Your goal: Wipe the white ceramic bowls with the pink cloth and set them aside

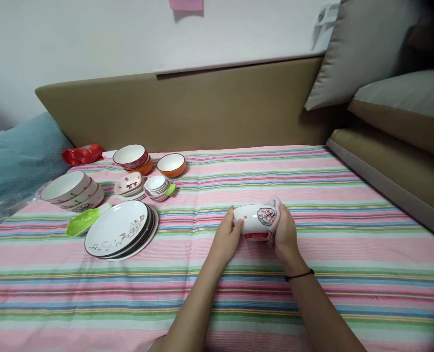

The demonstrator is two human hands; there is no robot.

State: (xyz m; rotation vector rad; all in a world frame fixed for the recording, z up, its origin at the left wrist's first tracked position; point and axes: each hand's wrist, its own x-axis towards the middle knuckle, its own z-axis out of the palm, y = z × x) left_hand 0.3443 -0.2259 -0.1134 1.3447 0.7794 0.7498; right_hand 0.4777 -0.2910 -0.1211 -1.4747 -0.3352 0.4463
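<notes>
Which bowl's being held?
The white bowl with the red foot, held between left hand and the cloth in right hand; the other bowls stand untouched.

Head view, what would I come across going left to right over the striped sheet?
Stack of large bowls, pink dish, single orange bowl, left hand, flowered bowl, cloth, right hand.
</notes>
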